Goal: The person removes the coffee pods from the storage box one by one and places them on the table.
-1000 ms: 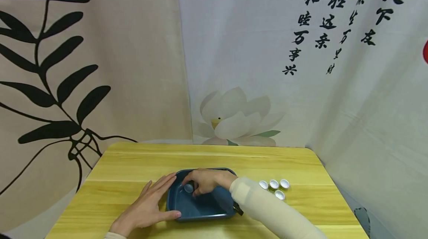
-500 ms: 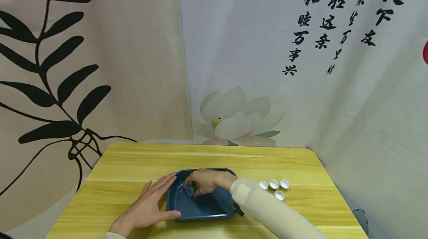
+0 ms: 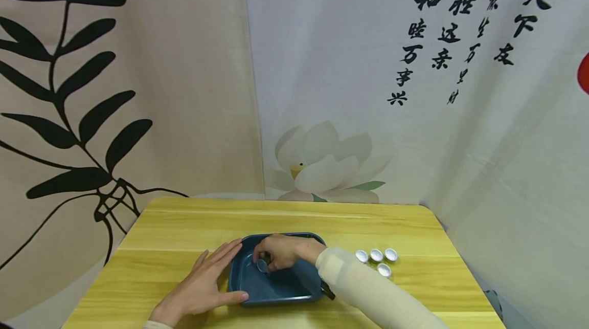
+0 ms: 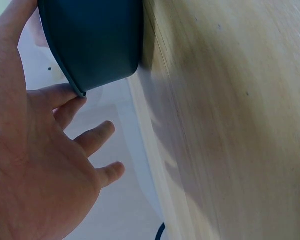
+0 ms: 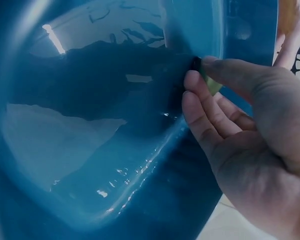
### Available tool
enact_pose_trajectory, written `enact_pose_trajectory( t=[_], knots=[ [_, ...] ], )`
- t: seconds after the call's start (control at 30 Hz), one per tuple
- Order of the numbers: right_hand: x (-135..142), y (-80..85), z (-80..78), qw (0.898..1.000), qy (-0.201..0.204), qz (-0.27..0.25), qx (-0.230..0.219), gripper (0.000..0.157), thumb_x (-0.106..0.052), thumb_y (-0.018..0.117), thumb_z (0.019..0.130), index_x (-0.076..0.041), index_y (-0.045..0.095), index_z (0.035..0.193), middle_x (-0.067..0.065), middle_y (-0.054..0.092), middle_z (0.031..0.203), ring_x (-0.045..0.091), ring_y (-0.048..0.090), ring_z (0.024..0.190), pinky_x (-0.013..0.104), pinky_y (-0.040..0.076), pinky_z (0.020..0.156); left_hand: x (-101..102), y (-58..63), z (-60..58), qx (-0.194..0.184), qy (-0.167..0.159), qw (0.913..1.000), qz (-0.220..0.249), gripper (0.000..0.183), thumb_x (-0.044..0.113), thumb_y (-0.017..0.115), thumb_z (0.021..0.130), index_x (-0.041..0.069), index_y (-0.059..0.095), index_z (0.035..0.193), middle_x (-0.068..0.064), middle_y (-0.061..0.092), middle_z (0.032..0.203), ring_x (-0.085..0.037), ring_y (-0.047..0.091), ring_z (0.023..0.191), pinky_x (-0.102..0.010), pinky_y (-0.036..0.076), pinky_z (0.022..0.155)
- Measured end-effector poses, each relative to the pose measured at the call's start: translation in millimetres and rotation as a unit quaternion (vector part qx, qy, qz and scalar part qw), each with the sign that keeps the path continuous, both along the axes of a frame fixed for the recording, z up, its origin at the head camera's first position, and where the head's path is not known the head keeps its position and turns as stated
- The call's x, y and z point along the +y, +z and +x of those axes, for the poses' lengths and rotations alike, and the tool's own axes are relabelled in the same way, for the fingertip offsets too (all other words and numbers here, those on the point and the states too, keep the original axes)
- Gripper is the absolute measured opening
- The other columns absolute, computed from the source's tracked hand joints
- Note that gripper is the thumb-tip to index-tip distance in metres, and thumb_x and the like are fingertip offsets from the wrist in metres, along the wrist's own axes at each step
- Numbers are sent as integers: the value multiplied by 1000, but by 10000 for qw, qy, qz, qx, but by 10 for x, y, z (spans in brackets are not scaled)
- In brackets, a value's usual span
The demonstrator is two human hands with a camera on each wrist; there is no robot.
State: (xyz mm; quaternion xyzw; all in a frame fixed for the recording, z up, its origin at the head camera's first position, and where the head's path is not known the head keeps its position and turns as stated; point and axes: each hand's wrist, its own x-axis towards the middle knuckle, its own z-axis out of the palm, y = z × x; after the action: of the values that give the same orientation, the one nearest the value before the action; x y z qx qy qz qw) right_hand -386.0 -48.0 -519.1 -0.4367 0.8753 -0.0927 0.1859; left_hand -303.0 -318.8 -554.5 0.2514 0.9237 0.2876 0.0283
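A deep blue rectangular tray [image 3: 285, 299] with a raised rim stands on the table. My left hand [image 3: 205, 282] spans its left end with straight fingers, the thumb at the near corner and a fingertip at the far one. The left wrist view shows that hand's finger at the tray's rim. Inside the tray, my right hand [image 3: 281, 252] pinches a small jar-like piece [image 3: 262, 265] between thumb and fingers, its round end facing out and tilted. Its dark and greenish parts show in the right wrist view, low over the glossy tray bottom; my fingers hide the rest.
Several small jars [image 3: 384, 270] with silver lids stand on the table [image 3: 193, 226] right of the tray, close to my right sleeve [image 3: 368, 288]. A short black piece [image 3: 328, 290] pokes out at the tray's right edge. Printed cloths hang behind the table.
The small piece has turned in my right fingers, its round end tipping a little toward the near side. My left hand stays at the tray's left end.
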Motion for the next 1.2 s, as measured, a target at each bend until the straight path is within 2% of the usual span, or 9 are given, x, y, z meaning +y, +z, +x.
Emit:
enact_pose_trajectory(
  t=[0.13,0.3,0.5,0.77,0.87,1.03,1.2],
  knots=[
    [32,18,5,10000,-48,-63,-17,39,-17,84,104,-23,75,142,-7,74,129,-3,65,91,14,58,85,4,3,2,-1,-4,10000,7,116,75,84,89,20,36,179,-7,34,187,-51,34,171,-93,15,126],
    [94,59,14,9991,-237,-256,-260,39,-16,83,104,-23,75,141,-5,73,133,-3,67,91,15,59,82,6,17,8,-46,14,10000,-5,115,75,84,89,20,37,179,-5,34,187,-50,34,171,-94,15,126],
    [177,135,40,9974,-339,-547,-338,36,-17,83,105,-23,75,139,-5,74,131,-4,68,89,13,59,79,6,14,12,-41,12,10000,-3,115,75,84,90,19,37,179,-6,34,187,-50,34,171,-94,15,126],
    [332,252,112,9935,-292,-997,-461,36,-18,82,106,-20,75,141,-4,77,137,1,75,107,15,61,90,9,19,9,19,39,10000,-31,115,77,82,89,20,38,178,-6,35,187,-50,35,170,-94,16,125],
    [389,271,129,9920,-223,-1172,-410,36,-18,82,106,-18,75,142,-3,78,137,3,75,107,15,61,92,13,18,8,72,46,9999,-60,115,78,82,90,20,39,178,-6,36,186,-50,37,170,-94,18,125],
    [482,272,156,9855,-274,-1560,-607,36,-15,82,106,-12,75,141,-2,79,129,0,71,102,15,61,93,21,19,13,104,24,9999,-33,114,77,82,90,20,38,178,-7,36,186,-49,38,169,-94,17,124],
    [575,286,199,9757,-460,-1952,-877,37,-15,82,105,-10,74,141,-2,80,125,10,74,108,20,63,97,31,17,11,100,30,9999,-45,115,78,82,89,20,38,178,-7,36,186,-49,38,169,-94,16,125]
  ],
)
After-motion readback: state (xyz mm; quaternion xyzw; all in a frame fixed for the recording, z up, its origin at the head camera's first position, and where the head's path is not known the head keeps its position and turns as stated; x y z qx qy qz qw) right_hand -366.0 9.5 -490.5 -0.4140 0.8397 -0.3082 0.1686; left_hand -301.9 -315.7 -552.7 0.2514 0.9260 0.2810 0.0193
